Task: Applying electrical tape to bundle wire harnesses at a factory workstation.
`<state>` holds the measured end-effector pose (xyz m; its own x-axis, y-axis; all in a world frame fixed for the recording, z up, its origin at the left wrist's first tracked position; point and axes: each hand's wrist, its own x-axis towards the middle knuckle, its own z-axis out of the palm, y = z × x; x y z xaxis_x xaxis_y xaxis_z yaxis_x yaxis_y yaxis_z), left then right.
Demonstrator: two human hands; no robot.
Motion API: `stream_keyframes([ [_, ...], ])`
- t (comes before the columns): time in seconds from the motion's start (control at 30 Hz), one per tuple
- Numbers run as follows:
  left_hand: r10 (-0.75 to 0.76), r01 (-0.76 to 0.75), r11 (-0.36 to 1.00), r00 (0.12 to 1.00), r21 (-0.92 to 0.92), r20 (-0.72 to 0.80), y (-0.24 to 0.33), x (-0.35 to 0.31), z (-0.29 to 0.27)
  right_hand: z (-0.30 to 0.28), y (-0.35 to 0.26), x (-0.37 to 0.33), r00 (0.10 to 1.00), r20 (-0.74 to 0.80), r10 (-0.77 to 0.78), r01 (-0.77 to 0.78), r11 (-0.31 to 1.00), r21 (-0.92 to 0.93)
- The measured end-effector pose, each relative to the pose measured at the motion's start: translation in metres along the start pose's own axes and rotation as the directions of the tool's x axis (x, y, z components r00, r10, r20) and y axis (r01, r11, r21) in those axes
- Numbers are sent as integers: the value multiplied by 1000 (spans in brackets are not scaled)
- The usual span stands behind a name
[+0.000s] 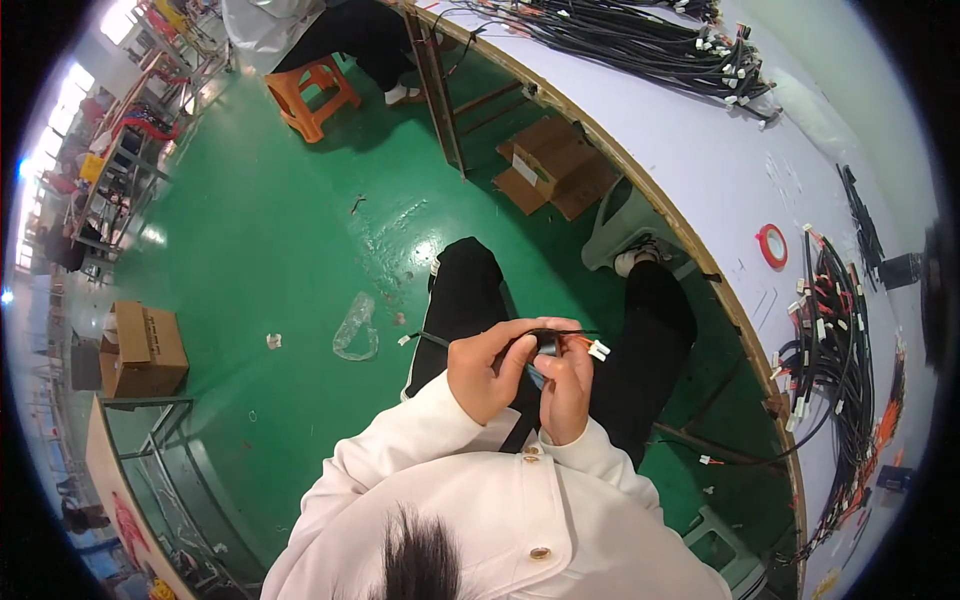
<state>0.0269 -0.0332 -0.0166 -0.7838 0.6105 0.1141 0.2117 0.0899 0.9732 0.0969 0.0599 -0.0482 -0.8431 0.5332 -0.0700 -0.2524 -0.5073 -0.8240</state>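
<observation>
In front of my lap my two hands meet, both closed on one black wire harness (433,339). My left hand (482,372) pinches it with thumb and fingers. My right hand (566,388) grips it close beside, the fingertips nearly touching those of the left. A white connector (598,350) with orange-red wires sticks out past my right fingers. Beyond my left hand the black cable ends in a small white connector (404,340). Between the fingertips sits a dark, shiny piece (547,344), partly hidden; I cannot tell what it is.
On the white table (660,150) curving along my right lie a bundle of black harnesses (830,340), a red tape roll (771,246) and more cables (640,50). Cardboard boxes (560,165) lie beneath. A person sits on an orange stool (312,95). A carton (145,350) stands left.
</observation>
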Motion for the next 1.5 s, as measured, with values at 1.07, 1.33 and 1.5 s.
stream_keyframes([
  [1.07, -118, 161, 822, 986, -545, 114, -20, 39, -105, -33, -133, 43, 811, 361, -461, 440, 71, -895],
  [1.33, -116, -15, 832, 973, -554, -200, -4, 39, -120, -59, -145, 42, 768, 293, -569, 398, 66, -915],
  [1.5, -178, -133, 673, 925, -727, -334, 8, 47, -139, -62, -164, 50, 833, 152, -531, 288, 183, -940],
])
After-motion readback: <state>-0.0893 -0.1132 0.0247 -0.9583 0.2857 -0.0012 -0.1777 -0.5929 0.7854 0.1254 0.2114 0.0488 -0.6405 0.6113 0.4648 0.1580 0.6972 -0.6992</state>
